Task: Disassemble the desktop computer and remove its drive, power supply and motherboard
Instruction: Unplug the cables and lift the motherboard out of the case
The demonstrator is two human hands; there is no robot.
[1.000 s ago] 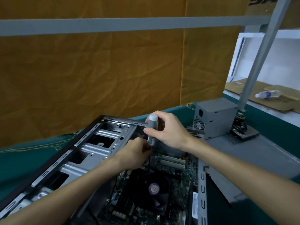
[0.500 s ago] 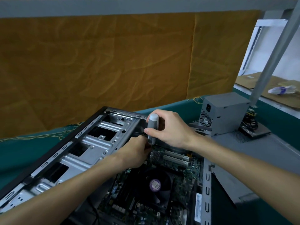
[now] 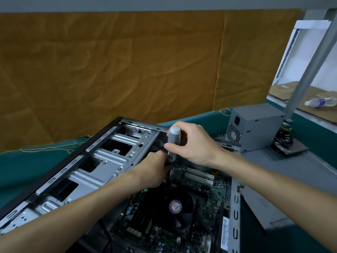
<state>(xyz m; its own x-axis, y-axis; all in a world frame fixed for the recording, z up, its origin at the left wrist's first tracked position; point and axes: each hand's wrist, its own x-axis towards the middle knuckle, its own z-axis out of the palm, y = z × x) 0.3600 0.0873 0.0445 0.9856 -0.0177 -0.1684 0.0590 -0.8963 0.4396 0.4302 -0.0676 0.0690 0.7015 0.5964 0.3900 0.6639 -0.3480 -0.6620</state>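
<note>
The open computer case point(image 3: 102, 161) lies on its side on the green table. Inside it sits the motherboard point(image 3: 204, 187) with a black CPU fan point(image 3: 176, 207) and white expansion slots. My right hand point(image 3: 195, 143) grips the grey handle of a screwdriver point(image 3: 173, 141), held upright over the board's far end. My left hand point(image 3: 155, 168) is curled just below the handle, around the screwdriver's shaft; the tip and the screw are hidden by it. The grey power supply point(image 3: 255, 128) stands outside the case at the right, on the removed side panel point(image 3: 291, 170).
A drive point(image 3: 290, 148) with black cables lies beside the power supply. A grey metal post point(image 3: 310, 64) rises at the right. Cardboard and a plastic bottle point(image 3: 321, 102) lie on the far surface. An orange cloth wall hangs behind the table.
The camera has tilted and moved closer. Both hands stay on the screwdriver at the same spot over the motherboard.
</note>
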